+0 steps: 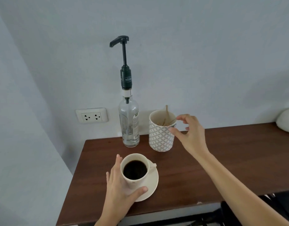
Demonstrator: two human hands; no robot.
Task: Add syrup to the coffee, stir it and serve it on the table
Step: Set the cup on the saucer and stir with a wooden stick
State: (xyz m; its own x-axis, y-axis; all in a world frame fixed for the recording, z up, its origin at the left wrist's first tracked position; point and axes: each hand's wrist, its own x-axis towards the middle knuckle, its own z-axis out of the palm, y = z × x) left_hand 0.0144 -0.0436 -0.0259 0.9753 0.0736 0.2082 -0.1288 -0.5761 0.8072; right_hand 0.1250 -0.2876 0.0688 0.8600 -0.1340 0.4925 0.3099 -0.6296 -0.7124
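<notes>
While the left hand (122,185) wraps the coffee cup (134,171) to steady it, the right hand (188,132) reaches open fingers (181,118) toward a stir stick (167,111).

A: Count, pls?
B: 1 syrup bottle (128,123), 1 coffee cup (135,171), 1 saucer (151,181), 1 patterned holder (161,136) at right fingertips.
A: Stirrers (167,117)?
B: Several, approx.; can't tell exactly.

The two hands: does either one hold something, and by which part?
The left hand holds the coffee cup by its side wall, not the handle. The right hand is open at the rim of the patterned cup and holds nothing yet.
</notes>
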